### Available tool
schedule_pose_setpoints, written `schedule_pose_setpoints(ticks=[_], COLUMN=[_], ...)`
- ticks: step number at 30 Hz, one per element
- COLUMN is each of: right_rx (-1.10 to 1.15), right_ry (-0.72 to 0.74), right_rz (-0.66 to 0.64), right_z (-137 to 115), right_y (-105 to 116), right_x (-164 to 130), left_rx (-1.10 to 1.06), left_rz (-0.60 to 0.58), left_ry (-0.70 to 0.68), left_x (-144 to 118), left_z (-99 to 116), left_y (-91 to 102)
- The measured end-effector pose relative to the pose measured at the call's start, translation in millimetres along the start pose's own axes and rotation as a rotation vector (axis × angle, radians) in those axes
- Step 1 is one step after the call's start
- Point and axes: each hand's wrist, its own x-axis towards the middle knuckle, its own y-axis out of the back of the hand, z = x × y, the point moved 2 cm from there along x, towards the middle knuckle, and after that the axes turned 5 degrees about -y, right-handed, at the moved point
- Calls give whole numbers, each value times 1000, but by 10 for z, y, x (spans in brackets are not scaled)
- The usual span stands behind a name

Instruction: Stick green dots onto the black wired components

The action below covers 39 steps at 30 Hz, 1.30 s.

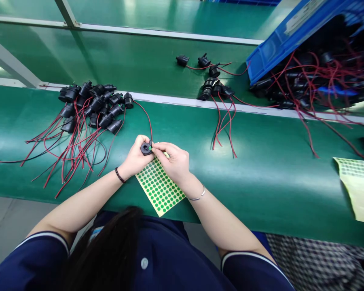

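My left hand point(137, 157) grips a round black plastic part point(146, 149) with a hole in its face and a red wire leading away. Thumb and fingertips of my right hand point(173, 159) pinch a small green dot sticker point(150, 148) at the part's right edge. Whether the dot is pressed down flat I cannot tell. Beneath both hands lies a pale sheet of green dot stickers point(162, 188), its upper end partly covered by them. To the left is a heap of similar black wired parts point(97, 105), a few showing green dots.
Several more black parts point(210, 83) sit beyond my hands on the right, wires trailing over the green table point(261, 178). A tilted blue crate point(267, 52) spills black parts and red wires at the upper right. Another sticker sheet point(359, 190) hangs near the right edge.
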Motion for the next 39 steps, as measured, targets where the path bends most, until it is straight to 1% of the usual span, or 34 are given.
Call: schedule_pose_setpoints(ticks=[4,10,17,21,25,27,34,39], right_rx=[23,81,114,206,368,429,485,513], right_ry=[8,-112,-153,-212,-339,-372,-431,-430], right_rz=[-8,-25,-68,-79,-96,-108,-133,-113], right_z=[5,18,-9,5,42,50,48,44], right_y=[-13,0,9,-2,-23,-25,-27,-46], right_x=[-5,11,17,11,6,7,-4,-30], left_rx=[-4,10,111,173,237,258,345,443], left_rz=[15,9,34,53,63,63,71,84], left_ry=[-7,7,-56,-89,-164,-206,-337,-476], left_x=[4,4,10,16,16,14,1,-9], left_z=[-20,-18,-27,-25,-29,-36,-49,-53], left_y=[1,-4,23,50,61,62,62,75])
